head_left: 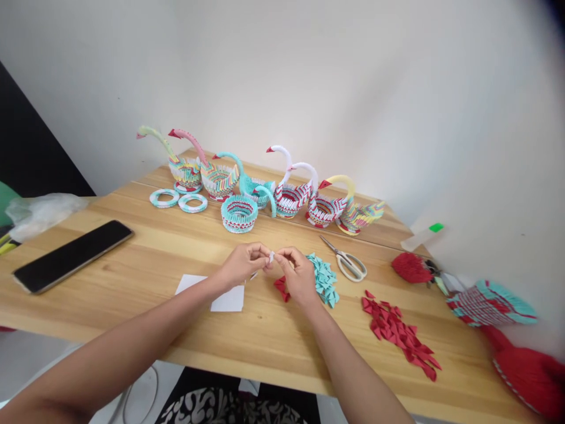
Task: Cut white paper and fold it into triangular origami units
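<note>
Both my hands meet over the middle of the table, pinching one small piece of white folded paper (271, 257) between thumbs and fingers. My left hand (244, 263) grips it from the left, my right hand (296, 272) from the right. Under my left forearm lie white paper sheets (228, 299), partly covered. Beside my right hand is a pile of turquoise folded paper triangles (325, 281), with a few red folded pieces (281, 289) close to its left edge. Straight ahead stands a round turquoise, white and red paper basket (239, 213).
Several paper swans (289, 197) line the back near the wall. Two paper rings (193, 203) lie at left, with a black phone (73, 256) nearer me. Scissors (350, 265) and red folded triangles (397, 330) are at right, beside a turquoise-red paper piece (489, 303).
</note>
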`<state>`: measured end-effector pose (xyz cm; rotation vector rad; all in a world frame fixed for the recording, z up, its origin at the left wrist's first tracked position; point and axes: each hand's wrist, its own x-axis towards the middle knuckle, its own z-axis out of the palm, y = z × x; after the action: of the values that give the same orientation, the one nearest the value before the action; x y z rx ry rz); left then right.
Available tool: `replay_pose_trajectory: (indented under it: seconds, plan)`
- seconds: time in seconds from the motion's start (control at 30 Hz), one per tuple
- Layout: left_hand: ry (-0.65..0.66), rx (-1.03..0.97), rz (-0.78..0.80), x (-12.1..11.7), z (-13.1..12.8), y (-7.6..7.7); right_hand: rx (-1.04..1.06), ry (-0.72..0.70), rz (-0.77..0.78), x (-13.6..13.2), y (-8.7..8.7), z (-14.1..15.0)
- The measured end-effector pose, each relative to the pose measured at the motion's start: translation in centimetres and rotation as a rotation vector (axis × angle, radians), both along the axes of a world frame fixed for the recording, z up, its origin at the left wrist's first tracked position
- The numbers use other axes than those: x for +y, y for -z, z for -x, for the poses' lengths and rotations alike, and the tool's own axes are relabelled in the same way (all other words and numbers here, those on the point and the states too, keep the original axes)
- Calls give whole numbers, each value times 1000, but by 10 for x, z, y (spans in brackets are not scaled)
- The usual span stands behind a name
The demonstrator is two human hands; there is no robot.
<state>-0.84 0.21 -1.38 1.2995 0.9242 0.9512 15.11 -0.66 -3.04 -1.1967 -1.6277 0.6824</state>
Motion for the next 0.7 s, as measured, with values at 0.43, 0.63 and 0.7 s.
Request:
replay_pose_trajectory:
  seconds: [0.43,0.63,0.7]
  plan:
    - [-22,100,-66,0,1,2,172,-47,116,4,8,1]
    - [-60,199,-191,1,0,7,131,-56,115,0,3,2]
    - [-70,200,-182,1,0,7,133,-69,125,-1,1,2]
